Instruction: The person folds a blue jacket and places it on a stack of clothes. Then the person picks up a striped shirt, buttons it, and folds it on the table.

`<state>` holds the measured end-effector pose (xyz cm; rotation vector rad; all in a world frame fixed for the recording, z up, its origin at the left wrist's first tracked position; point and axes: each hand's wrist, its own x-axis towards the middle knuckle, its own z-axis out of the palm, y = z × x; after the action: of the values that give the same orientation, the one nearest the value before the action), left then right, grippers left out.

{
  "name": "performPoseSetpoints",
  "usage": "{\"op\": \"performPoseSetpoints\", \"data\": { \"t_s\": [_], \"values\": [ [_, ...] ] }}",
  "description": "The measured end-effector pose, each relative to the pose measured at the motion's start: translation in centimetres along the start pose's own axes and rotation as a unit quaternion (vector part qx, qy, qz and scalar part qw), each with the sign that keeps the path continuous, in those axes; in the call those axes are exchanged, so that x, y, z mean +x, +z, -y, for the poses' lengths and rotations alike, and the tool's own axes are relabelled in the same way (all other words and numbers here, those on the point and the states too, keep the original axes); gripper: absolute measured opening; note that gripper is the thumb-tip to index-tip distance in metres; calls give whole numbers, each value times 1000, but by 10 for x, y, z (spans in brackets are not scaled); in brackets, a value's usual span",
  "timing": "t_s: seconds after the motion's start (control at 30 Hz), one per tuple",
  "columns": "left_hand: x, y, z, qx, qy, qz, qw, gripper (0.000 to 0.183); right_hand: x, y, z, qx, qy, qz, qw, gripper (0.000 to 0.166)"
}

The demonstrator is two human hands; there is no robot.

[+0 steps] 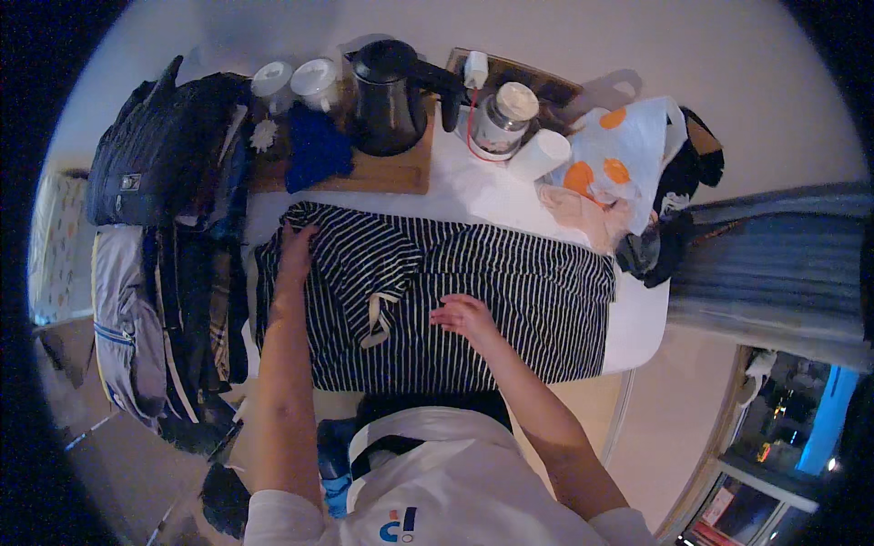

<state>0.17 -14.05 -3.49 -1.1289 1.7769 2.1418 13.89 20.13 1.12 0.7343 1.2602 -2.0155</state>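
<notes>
A black-and-white striped garment (519, 321), apparently a shirt, lies spread and partly folded across the white table (645, 334). One short sleeve with a pale-edged cuff (377, 321) is folded over its middle. At the garment's upper left corner, where the cloth is bunched, my left hand (298, 247) touches the fabric; whether its fingers grip the cloth is unclear. My right hand (466, 317) is over the middle of the garment, right of the cuff. Its fingers are apart and hold nothing.
Behind the garment, a wooden tray (403, 174) bears a black electric kettle (389, 102), white cups (315, 82) and a dark blue cloth (314, 147). To its right are a lidded jar (504, 123), a white cylinder (544, 153) and an orange-spotted bag (614, 150). A dark backpack (164, 157) stands left.
</notes>
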Motion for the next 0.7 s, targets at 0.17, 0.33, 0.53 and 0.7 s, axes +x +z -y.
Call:
{"op": "performPoseSetpoints", "data": {
  "t_s": [0.17,0.33,0.53,0.7],
  "values": [
    [9,-9,-2,99,-2,-5,995,64,2,8,-8,-72,-63,-79,992,19],
    [-19,-6,-5,222,366,-74,901,40,-9,5,-17,0,-124,-112,986,19],
    [-174,59,32,502,439,137,733,66,-26,-1,-45,-16,-162,-123,979,18],
    [-155,55,49,510,452,114,723,41,-23,-1,-64,-31,-200,-141,969,14]
  ]
}}
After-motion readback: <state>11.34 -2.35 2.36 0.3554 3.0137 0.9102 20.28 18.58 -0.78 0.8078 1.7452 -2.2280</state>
